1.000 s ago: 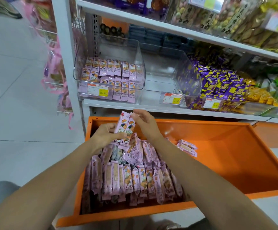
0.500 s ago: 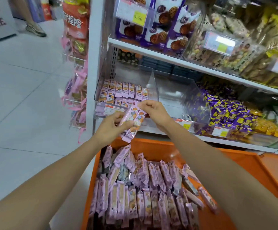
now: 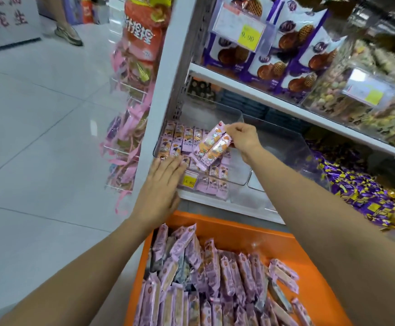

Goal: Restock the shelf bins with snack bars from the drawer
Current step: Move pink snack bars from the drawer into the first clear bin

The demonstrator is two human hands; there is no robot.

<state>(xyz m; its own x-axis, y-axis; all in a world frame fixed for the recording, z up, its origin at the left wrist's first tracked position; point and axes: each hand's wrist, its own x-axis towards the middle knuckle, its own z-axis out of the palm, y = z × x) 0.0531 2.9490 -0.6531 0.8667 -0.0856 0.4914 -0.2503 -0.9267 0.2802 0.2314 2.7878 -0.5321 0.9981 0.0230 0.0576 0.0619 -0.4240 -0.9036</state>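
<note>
My right hand pinches a few pink snack bars by their upper ends and holds them tilted over the clear shelf bin. Rows of the same pink bars lie inside that bin. My left hand is flat with straight fingers against the bin's front left corner, beside the yellow price tag, and holds nothing. Below, the orange drawer is pulled out and holds several pink snack bars in loose rows.
A second clear bin stands to the right, then purple wrapped sweets. The shelf above carries boxed waffle biscuits and bagged snacks. Pink packets hang on a rack left of the white upright. A person's foot is far across the floor.
My left hand has let go of the bars and moved down to the bin's front. My right hand has carried the bars up and over the bin. The view has moved closer to the shelf.
</note>
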